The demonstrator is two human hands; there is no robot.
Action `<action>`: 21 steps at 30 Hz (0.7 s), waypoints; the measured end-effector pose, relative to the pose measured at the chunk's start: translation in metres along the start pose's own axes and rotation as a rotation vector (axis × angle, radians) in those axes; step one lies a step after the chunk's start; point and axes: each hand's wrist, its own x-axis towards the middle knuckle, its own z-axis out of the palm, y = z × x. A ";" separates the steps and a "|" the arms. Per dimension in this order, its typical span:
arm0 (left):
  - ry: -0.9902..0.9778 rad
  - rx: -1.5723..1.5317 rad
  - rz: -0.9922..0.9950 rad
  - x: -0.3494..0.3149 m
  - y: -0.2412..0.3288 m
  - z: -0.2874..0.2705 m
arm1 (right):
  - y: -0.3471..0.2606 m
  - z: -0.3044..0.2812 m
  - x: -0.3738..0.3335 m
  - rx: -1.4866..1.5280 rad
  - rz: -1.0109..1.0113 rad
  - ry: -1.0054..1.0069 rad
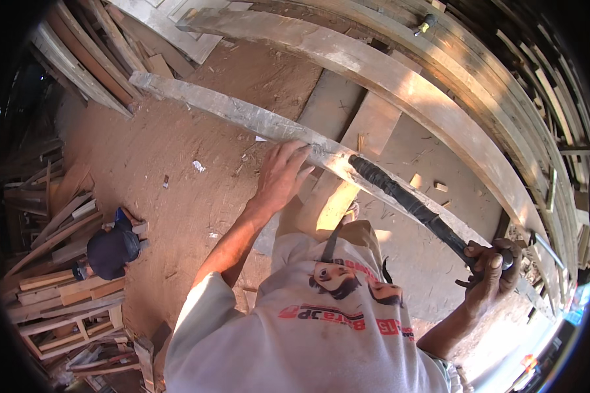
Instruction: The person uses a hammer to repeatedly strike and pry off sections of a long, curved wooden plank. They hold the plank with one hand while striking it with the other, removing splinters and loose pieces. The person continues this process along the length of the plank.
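Note:
A long, narrow wooden plank [236,112] runs from the upper left to the lower right in front of me. My left hand [283,171] grips the plank's near edge around its middle, thumb apart from the fingers. To the right, my right hand [495,270] is closed around the end of a long black tape-wrapped tool [396,191]. The tool lies slanting along the plank, and its far tip meets the wood just right of my left hand. The tool's exact kind cannot be made out.
Beyond the plank lies a thick wooden beam [347,56], with more beams [485,82] behind it. A small yellow-handled tool [426,25] rests there. Scrap wood [65,288] is piled at left, beside a person in dark clothing [111,251]. Boards [98,56] lean at upper left.

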 end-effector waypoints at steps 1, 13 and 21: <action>-0.022 -0.035 0.023 0.001 -0.010 0.002 | -0.008 0.004 -0.007 -0.009 0.001 0.013; 0.091 -0.394 0.284 0.013 0.007 -0.081 | -0.051 0.104 -0.097 -0.048 -0.146 0.237; -0.797 -0.564 0.309 -0.027 -0.015 -0.081 | -0.048 0.164 -0.098 -0.164 -0.306 0.350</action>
